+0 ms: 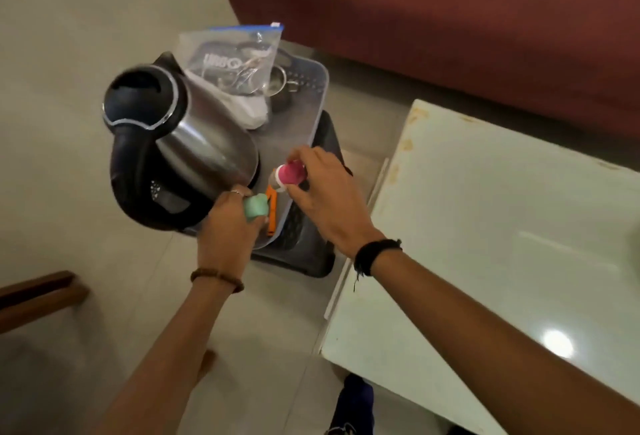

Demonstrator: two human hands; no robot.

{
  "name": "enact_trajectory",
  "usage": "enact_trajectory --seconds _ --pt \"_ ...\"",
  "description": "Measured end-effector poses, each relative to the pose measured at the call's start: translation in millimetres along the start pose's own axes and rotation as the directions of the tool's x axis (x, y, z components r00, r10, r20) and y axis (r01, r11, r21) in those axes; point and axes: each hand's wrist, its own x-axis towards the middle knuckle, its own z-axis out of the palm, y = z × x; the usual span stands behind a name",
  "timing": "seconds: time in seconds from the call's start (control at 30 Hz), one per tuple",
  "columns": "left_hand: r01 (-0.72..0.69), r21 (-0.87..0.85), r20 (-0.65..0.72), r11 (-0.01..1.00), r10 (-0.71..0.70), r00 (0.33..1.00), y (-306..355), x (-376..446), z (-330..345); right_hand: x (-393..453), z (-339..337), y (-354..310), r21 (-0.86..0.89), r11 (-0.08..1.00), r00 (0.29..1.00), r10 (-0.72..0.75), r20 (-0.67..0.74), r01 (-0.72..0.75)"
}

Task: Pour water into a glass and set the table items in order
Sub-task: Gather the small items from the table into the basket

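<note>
Hands first: both reach down over a grey tray (317,88) that sits on a dark crate (304,254) on the floor, just beside the white table (502,227). Her or his left hand (228,227) curls round a small mint-green object (255,207), seemingly to lift it out of the tray. The right hand (322,192) pinches a small bottle with a pink cap (290,174) between thumb and fingers, so each hand carries 1 item, probably bound for the table.

The steel kettle (180,144), likely the water source, stands in the tray touching the left knuckles, lid open, handle toward the viewer. No glass shows anywhere. An orange tool (272,213) lies between the 2 hands. Behind the kettle lean a zip bag (235,60) and a small steel pot (280,88).
</note>
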Motion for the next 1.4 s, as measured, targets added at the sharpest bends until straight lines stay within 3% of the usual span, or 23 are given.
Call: enact_trajectory --seconds 0.1,0.27,0.53,0.77,0.9,1.0,1.07,1.23,1.3,1.4 --pt "0.026 0.111 0.056 0.994 -0.032 0.998 -15 11 9 24 26 1 -0.269 0.960 0.995 -0.054 0.084 0.075" --pt "-0.086 0.039 -0.005 0.996 0.086 0.996 -5 29 17 59 46 12 -0.484 0.875 1.000 -0.024 -0.001 0.020" --pt "-0.095 0.073 0.022 0.993 0.094 0.995 37 81 40 112 43 32 -0.592 0.802 0.991 0.005 -0.130 -0.081" --pt "-0.085 0.317 0.100 0.945 0.055 0.993 51 103 52 131 31 40 -0.623 0.782 0.999 -0.008 -0.050 -0.025" --pt "-0.109 0.184 0.035 0.977 0.104 0.994 49 86 43 110 17 35 -0.528 0.849 0.994 -0.058 -0.089 0.003" --pt "-0.215 -0.061 -0.171 0.975 0.202 0.964 58 49 33 70 -3 33 -0.298 0.954 0.981 -0.087 -0.172 0.033" --pt "-0.311 -0.119 -0.244 0.943 0.276 0.930 74 13 35 29 -20 40 -0.140 0.990 0.983 -0.043 -0.180 0.018" --pt "-0.345 -0.260 -0.103 0.902 0.329 0.939 138 -85 84 -99 -65 94 0.068 0.966 0.935 0.260 -0.243 -0.251" --pt "-0.330 -0.314 0.049 0.890 0.362 0.931 171 -125 115 -155 -87 128 0.123 0.924 0.884 0.382 -0.268 -0.362" --pt "-0.401 -0.308 0.291 0.863 0.486 0.824 215 -183 164 -238 -123 180 0.195 0.844 0.779 0.536 -0.324 -0.500"
